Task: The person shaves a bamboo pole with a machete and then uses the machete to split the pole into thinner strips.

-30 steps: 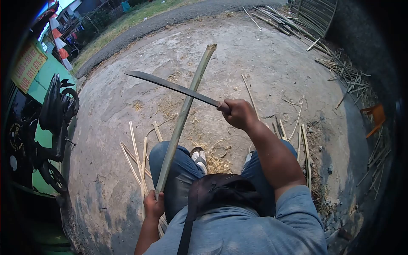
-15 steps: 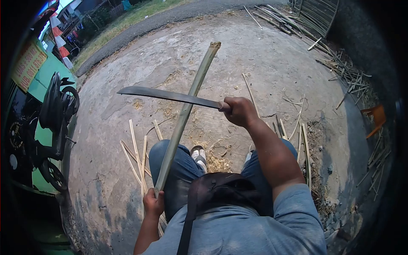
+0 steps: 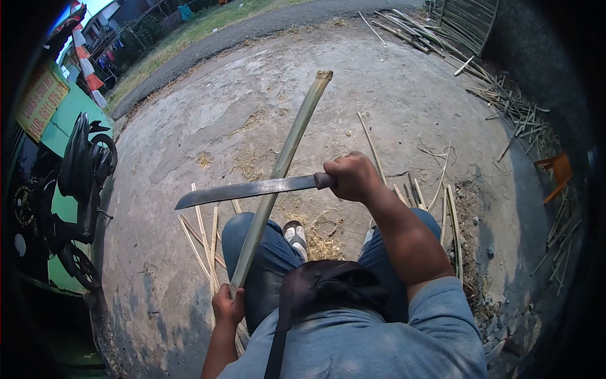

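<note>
A long green bamboo strip slants up and away from me across my left thigh. My left hand is closed round its near end; the far end looks rough and pale. In my right hand, fingers wrapped round the dark handle, is a machete with a long broad blade. The blade points left and crosses over the strip about midway, overlapping it in this view. Pale shavings lie on the ground between my feet.
Split bamboo strips lie beside my left leg, and more beside my right. Bamboo poles and offcuts are heaped along the right wall. A motorbike stands at left. An orange chair is at far right.
My right hand has brought the machete down along the bamboo strip towards me, and the blade's tip has dropped lower. My left hand keeps its hold on the strip, which has shifted slightly.
</note>
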`<state>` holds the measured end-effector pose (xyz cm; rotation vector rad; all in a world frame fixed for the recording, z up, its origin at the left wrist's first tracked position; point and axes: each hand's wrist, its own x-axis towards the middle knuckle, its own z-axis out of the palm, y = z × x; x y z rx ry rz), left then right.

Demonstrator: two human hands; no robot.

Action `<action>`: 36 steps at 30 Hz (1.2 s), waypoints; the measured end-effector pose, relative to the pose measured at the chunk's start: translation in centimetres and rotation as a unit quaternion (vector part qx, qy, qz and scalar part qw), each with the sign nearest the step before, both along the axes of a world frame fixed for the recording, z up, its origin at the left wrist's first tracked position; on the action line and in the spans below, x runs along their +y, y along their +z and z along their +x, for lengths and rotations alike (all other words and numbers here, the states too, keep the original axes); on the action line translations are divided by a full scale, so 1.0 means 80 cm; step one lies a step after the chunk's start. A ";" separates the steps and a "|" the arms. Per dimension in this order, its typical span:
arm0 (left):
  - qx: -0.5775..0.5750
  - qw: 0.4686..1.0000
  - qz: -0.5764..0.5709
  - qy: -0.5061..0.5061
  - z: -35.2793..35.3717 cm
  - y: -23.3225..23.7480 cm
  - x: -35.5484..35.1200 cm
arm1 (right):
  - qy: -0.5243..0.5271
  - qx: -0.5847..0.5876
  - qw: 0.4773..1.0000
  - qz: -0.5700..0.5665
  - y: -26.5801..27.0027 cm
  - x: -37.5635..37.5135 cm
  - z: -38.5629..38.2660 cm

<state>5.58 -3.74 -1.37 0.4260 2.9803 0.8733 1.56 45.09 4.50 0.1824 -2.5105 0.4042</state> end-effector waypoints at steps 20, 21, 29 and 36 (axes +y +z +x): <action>0.049 0.999 -0.003 0.014 0.012 -0.010 -0.001 | -0.038 0.003 0.999 -0.024 -0.005 -0.012 -0.001; 0.051 0.998 -0.008 0.021 0.012 -0.010 0.000 | -0.075 -0.020 0.996 -0.053 -0.004 -0.006 -0.007; 0.059 0.998 -0.023 0.024 0.009 -0.003 0.000 | -0.101 -0.055 0.986 -0.121 0.010 -0.009 0.010; 0.070 0.997 -0.027 0.019 0.006 -0.009 0.002 | -0.009 -0.063 0.998 0.007 0.004 -0.029 0.013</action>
